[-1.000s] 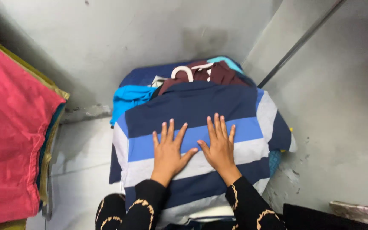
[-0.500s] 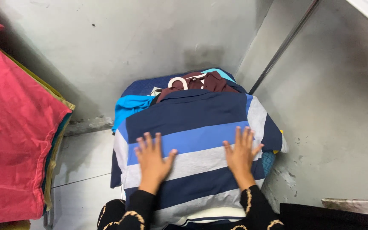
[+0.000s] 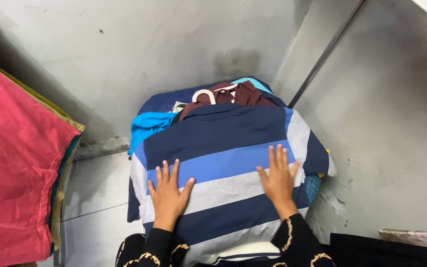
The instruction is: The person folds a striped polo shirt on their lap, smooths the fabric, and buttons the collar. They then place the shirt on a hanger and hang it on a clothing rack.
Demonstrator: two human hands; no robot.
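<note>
While both hands press down flat, a folded shirt with wide stripes of dark blue, bright blue and grey [image 3: 223, 163] lies on top of a pile of clothes, in the corner where two grey walls meet. The left hand [image 3: 168, 194] rests on the grey stripe near the left side of the shirt. Its fingers [image 3: 166, 171] are spread open and hold nothing. The right hand [image 3: 278, 179] rests on the same stripe near the right side, well apart from the left hand. Its fingers [image 3: 277, 157] are spread open too and hold nothing. Both arms wear black sleeves with gold trim [image 3: 292, 237].

Just behind the striped shirt sits a dark red cloth with a white cord [image 3: 233, 94]. A bright turquoise cloth [image 3: 147, 126] sticks out from under the shirt on the left side. A dark blue cloth [image 3: 164, 101] lies under those at the back of the pile.

A tall stack of cloth with a big pink-red sheet on top [image 3: 16, 173] stands at the left, apart from the pile. A thin metal rod [image 3: 327, 52] leans along the grey wall [image 3: 124, 49] at the right.
</note>
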